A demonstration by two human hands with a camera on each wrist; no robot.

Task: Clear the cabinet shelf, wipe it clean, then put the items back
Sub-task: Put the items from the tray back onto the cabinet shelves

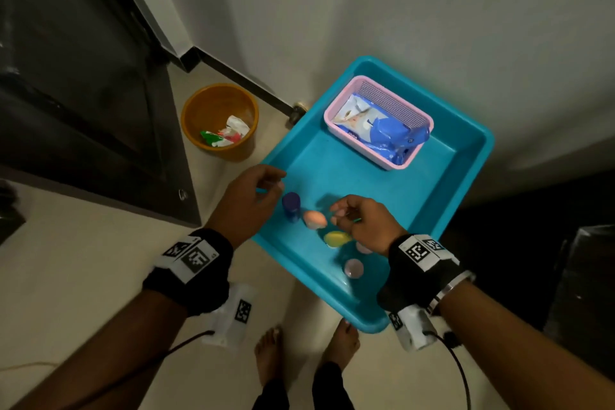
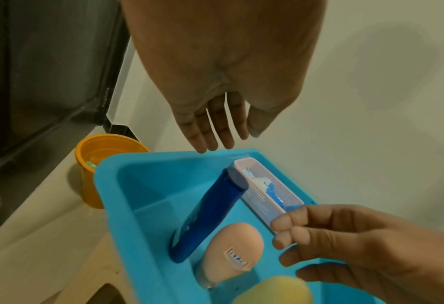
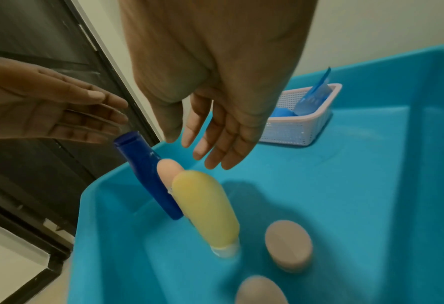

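- A pale wall [image 1: 399, 10] fills the far side; a dark cabinet door [image 1: 83, 93] stands at the left over a light tiled floor [image 1: 83, 260].
- A blue tray [image 1: 472, 150] sits right of centre, its far end toward the wall.
- An orange bin [image 1: 213, 103] stands on the floor just left of the tray, with scraps of wrapper inside.
- A pink basket [image 1: 336, 103] rests in the tray's far part and holds a blue wipes pack [image 1: 386, 136].
- The left hand [image 1: 246, 200] hovers above the tray's left rim, fingers loosely spread and holding nothing.
- The right hand [image 1: 362, 220] hangs over the near half of the tray, fingers relaxed and slightly bent, also holding nothing.
- A dark blue bottle [image 1: 291, 206] stands upright near the tray's left wall, just below the left hand's fingertips.
- A peach tube [image 1: 314, 219] stands on its cap just right of the blue bottle.
- A yellow tube [image 1: 336, 238] stands cap-down beside the peach one, nearer the viewer.
- Two pink jars [image 1: 353, 268] sit in the tray's near end, one partly hidden by the right wrist.
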